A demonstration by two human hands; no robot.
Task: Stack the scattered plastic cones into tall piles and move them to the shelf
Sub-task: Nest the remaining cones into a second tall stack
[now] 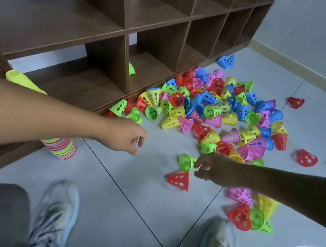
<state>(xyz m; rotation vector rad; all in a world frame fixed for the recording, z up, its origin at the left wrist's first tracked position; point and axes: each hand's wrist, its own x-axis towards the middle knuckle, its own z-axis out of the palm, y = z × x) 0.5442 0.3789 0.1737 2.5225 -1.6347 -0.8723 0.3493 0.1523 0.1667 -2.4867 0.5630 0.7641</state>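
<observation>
The big heap of cones (222, 115) covers the floor right in front of the wooden shelf (128, 32). Near the heap, on the side by the shoes, bare tile (128, 183) leaves room to reach. A red cone (179, 180) lies there, just beside a green cone (186, 162).

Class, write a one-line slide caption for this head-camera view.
Right hand pinches a green cone from the scattered cones while the left hand hovers near the stacked pile beside the shelf.

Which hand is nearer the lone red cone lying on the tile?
Right. The right hand grips a green cone just above the red cone; the left hand hangs farther off, up-left of it.
</observation>
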